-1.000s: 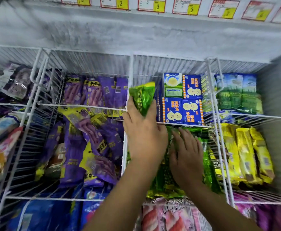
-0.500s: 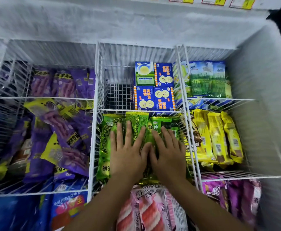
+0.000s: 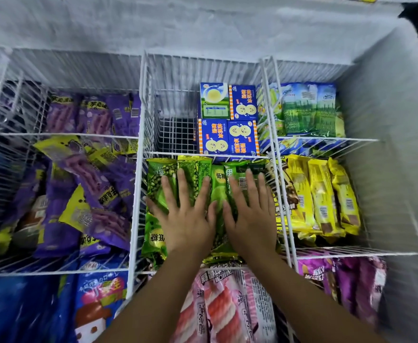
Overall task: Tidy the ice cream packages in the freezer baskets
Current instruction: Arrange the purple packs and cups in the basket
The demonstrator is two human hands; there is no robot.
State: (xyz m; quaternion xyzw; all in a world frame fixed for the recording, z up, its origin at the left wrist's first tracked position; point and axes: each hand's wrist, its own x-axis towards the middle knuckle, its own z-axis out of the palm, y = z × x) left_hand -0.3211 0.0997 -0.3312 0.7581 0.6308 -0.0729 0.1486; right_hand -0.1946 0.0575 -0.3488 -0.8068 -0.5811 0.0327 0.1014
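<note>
Several green ice cream packages (image 3: pixel 158 178) lie side by side in the middle white wire basket (image 3: pixel 138 169). My left hand (image 3: pixel 185 219) lies flat on the left packages with its fingers spread. Beside it, my right hand (image 3: pixel 250 219) presses flat on the right packages, thumbs nearly touching. Neither hand holds anything.
Blue boxes (image 3: pixel 227 122) stand in the compartment behind, with bare wire floor to their left. Purple packages (image 3: pixel 91 184) are jumbled in the left basket. Yellow bars (image 3: pixel 324 199) lie at the right, green-white packs (image 3: pixel 309 107) behind them, pink packages (image 3: pixel 222 308) in front. The frosted freezer wall (image 3: pixel 203 28) is beyond.
One second ago my left hand held a green package up; it now lies in the basket, and both hands are flat on the green packages. The view shifted right.
</note>
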